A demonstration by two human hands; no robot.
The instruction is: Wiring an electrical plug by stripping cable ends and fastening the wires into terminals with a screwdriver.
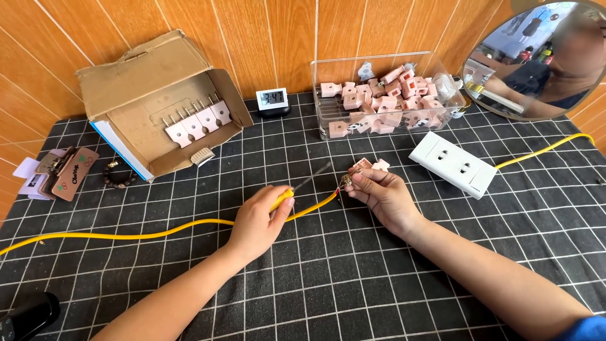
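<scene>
Meanwhile, left hand [257, 221] grips screwdriver [297, 191], right hand [380, 196] pinches pink plug [366, 167]; clear bin [385, 95] behind.

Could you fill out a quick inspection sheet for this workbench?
Surface: black checked cloth.
Job's things: yellow-handled screwdriver; small pink plastic plug.
Clutter: clear plastic box of pink plugs, open cardboard box, small digital clock, white socket strip, bead bracelet.
Hands: left hand grips the screwdriver; right hand pinches the plug.
Cables: yellow cable across the cloth.
Surroundings: wood-panelled wall, round mirror.
</scene>
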